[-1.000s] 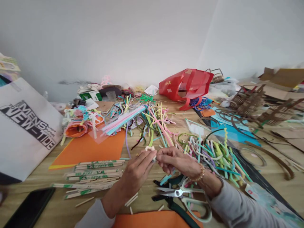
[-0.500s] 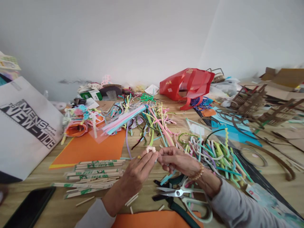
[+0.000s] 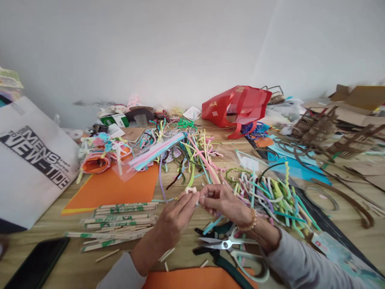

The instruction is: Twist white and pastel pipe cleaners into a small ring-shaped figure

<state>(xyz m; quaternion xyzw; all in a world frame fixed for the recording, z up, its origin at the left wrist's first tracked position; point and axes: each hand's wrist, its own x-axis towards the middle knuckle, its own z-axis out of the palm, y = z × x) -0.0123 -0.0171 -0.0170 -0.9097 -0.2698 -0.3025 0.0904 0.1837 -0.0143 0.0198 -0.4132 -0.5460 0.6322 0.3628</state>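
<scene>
A small cream fuzzy piece pokes out above the fingers of my left hand, which are closed round it. My right hand is pinched at the same piece, its fingertips touching those of my left hand; what lies between them is too small to tell. Below my right wrist lie scissors with pale handles, partly over dark green-handled pliers. Colourful fuzzy stems are heaped to the right of my hands, and more stems lie beyond them.
Paper-wrapped sticks and a black phone lie at the left, near a white bag. Orange sheets lie left and in front. At the back stands a red bag; brown woven pieces are at the right.
Both hands stay together at the cream piece. The fingers of my right hand have shifted slightly and its wrist has turned a little.
</scene>
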